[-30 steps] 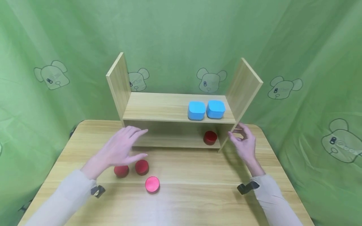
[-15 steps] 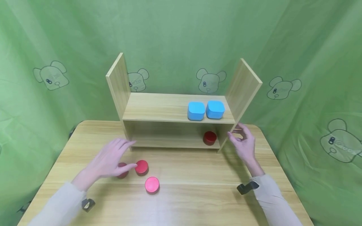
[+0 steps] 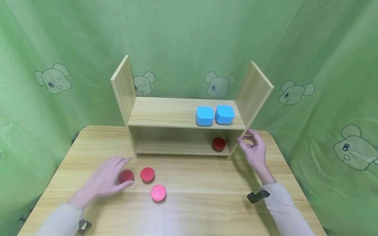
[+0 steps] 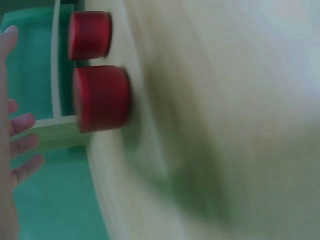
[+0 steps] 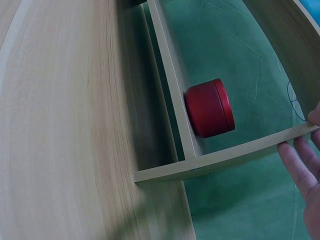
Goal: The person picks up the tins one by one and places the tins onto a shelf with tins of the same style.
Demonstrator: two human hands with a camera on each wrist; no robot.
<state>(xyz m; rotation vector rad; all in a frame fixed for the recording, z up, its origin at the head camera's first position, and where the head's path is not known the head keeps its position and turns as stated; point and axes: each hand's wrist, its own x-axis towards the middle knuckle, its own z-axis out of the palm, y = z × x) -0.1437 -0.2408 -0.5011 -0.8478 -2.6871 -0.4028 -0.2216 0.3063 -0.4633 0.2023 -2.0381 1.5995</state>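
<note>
My left hand (image 3: 103,180) hovers with thumb and fingers spread around the leftmost red round tin (image 3: 126,176), which it partly covers in the head view. In the left wrist view the fingers (image 4: 24,145) are apart from that tin (image 4: 102,99). Beside it on the table sit a second red tin (image 3: 147,175) and a pinkish-red tin (image 3: 158,193). My right hand (image 3: 254,150) pinches the front edge of the right side panel (image 5: 240,150) of a wooden shelf (image 3: 177,123), thumb on the inside and fingers outside.
One dark red tin (image 3: 219,144) stands on the lower board at the right. Two blue rounded boxes (image 3: 205,116) sit side by side on the upper board. The shelf's left panel (image 3: 124,88) rises behind the left hand. A green curtain (image 3: 183,39) hangs behind the table (image 3: 212,203).
My left hand has come down and toward the lower left, from in front of the shelf to the leftmost red tin. The right hand stays on the panel.
</note>
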